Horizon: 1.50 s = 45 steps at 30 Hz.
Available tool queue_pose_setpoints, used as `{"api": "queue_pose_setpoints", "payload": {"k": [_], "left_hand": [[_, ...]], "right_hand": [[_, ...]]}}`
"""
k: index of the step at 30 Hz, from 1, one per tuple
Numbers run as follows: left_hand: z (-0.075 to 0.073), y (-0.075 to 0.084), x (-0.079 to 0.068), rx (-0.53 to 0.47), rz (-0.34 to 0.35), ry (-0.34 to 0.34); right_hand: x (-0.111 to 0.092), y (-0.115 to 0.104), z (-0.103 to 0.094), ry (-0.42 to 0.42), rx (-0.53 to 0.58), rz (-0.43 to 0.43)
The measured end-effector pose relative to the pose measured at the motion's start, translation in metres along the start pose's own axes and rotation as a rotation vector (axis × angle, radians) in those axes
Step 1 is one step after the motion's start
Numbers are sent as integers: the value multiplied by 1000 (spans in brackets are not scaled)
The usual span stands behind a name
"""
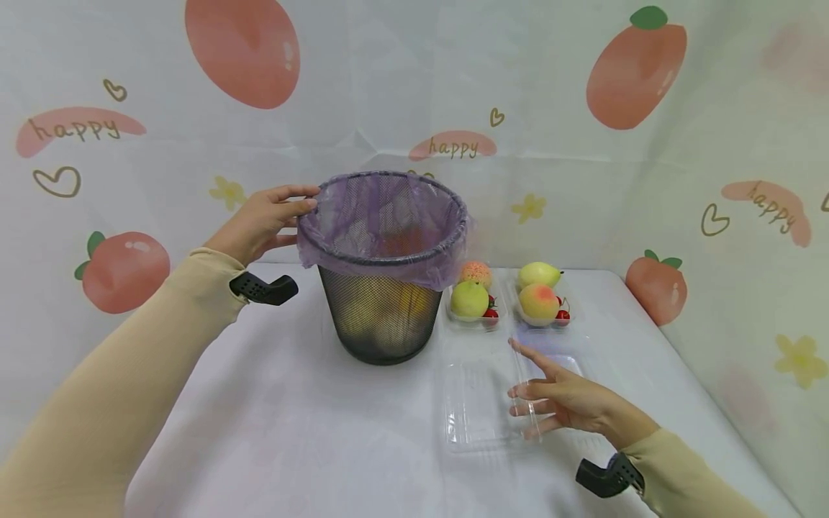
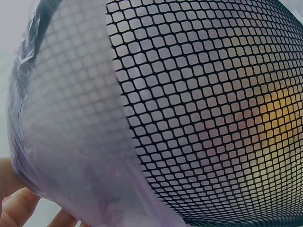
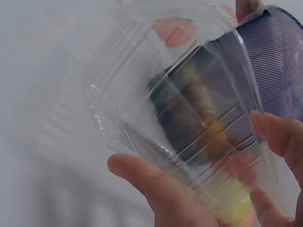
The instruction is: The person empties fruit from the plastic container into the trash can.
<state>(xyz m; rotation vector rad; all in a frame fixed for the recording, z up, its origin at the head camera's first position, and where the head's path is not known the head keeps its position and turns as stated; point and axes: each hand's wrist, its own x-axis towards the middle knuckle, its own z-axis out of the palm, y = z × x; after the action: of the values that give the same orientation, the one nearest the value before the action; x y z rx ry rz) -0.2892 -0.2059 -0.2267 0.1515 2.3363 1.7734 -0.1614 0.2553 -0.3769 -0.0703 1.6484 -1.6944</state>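
My left hand grips the rim of a black mesh wastebasket at its left side. A thin purple bag lines the wastebasket and folds over the rim. Yellow, orange and reddish shapes show through the mesh. My right hand holds a clear plastic container by its right edge, fingers spread. In the right wrist view the container lies between its thumb and fingers, and the wastebasket shows through it. Some fingers are partly behind the plastic in the head view.
Behind the container, two clear trays hold fruit: one a green fruit, a speckled pink fruit and small red ones; the other a pear, a peach and cherries. A printed cloth hangs behind the white table.
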Motion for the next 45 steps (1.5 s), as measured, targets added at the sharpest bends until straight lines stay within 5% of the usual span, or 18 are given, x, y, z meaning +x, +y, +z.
{"api": "queue_pose_setpoints", "payload": {"k": [21, 35, 45], "left_hand": [[1, 0, -1, -3, -9, 5], [-1, 0, 0, -32, 7, -7], [-1, 0, 0, -14, 3, -9]], "right_hand": [[12, -3, 10, 77, -40, 70], [12, -11, 9, -17, -37, 93], [21, -9, 11, 17, -86, 149]]}}
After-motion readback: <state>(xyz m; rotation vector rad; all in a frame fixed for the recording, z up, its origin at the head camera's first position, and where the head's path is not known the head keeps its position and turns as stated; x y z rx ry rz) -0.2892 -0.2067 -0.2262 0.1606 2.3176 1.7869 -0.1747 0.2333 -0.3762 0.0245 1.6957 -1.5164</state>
